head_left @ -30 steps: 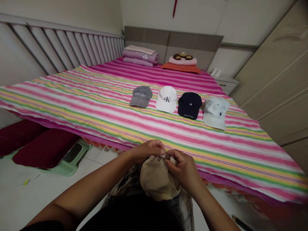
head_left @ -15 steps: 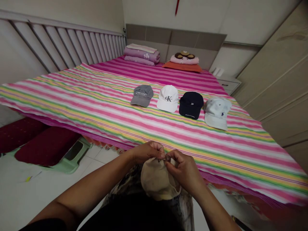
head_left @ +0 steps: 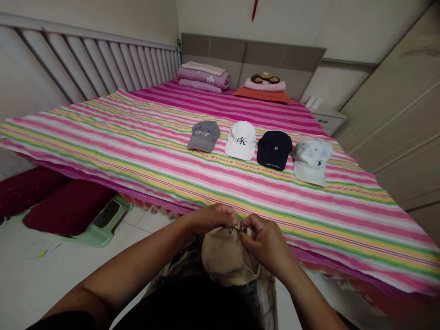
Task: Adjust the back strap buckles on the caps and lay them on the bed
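Note:
A beige cap (head_left: 223,256) is held above my lap, its back strap turned up towards the bed. My left hand (head_left: 216,217) pinches the strap on the left of a small metal buckle (head_left: 231,230). On the other side, my right hand (head_left: 263,238) grips the strap end between thumb and fingers. Beyond them, a row of caps lies on the bed: a grey cap (head_left: 204,136), a white cap (head_left: 240,141) with black letters, a navy cap (head_left: 274,150) and a pale blue-grey cap (head_left: 312,162) with a small dark logo.
The striped sheet (head_left: 137,151) covers the bed in front of me. Folded purple bedding (head_left: 202,79) and an orange pillow (head_left: 261,95) lie near the headboard (head_left: 223,48). A green stool (head_left: 106,224) with a dark red cover stands left. A white nightstand (head_left: 328,120) is at the far right.
The fingers of my left hand have shifted slightly off the buckle, so more of its metal shows. The cap stays almost in place; the row of caps has not moved.

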Motion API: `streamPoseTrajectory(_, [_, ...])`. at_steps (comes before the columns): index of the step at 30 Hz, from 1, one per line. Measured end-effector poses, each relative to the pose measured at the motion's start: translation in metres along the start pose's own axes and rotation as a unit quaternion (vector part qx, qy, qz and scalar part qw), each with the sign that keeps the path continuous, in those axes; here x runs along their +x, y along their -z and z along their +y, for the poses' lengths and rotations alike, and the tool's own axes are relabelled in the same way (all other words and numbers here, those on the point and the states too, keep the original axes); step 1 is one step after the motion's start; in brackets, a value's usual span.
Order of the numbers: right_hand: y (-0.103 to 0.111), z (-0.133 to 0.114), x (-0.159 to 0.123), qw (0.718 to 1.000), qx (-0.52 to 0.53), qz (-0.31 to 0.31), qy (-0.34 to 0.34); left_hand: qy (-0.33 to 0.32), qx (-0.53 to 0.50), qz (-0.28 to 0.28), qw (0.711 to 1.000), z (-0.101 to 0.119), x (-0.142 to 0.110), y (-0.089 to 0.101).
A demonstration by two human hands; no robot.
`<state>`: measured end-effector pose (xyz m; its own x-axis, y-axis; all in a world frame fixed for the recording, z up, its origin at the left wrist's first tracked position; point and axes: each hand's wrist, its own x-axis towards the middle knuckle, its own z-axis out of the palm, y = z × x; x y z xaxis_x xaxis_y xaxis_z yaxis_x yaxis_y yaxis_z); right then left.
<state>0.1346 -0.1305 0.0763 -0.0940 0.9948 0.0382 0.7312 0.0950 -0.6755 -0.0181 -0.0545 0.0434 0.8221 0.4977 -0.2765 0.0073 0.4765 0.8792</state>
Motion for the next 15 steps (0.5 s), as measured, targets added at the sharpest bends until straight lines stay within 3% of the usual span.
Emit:
streamPoseTrajectory(3, [0.003, 0.002, 0.004, 0.999, 0.014, -0.024, 0.017, 0.002, 0.045, -0.008, 0.999, 0.003, -0.001, -0.002])
streamPoseTrajectory(6, [0.006, 0.008, 0.008, 0.989, 0.120, -0.081, 0.009, -0.002, 0.055, 0.002, 0.999, 0.004, -0.001, -0.002])
streamPoseTrajectory(9, [0.009, 0.016, 0.011, 0.942, 0.286, -0.172, -0.037, -0.005, 0.017, 0.011, 1.000, 0.002, -0.002, 0.001])
streamPoseTrajectory(11, [0.009, 0.021, 0.011, 0.915, 0.337, -0.207, -0.075, -0.007, 0.003, 0.011, 1.000, 0.000, -0.002, 0.003])
streamPoseTrajectory(15, [0.004, 0.023, 0.011, 0.905, 0.369, -0.179, -0.108, -0.007, -0.008, 0.003, 1.000, -0.001, -0.003, 0.004])
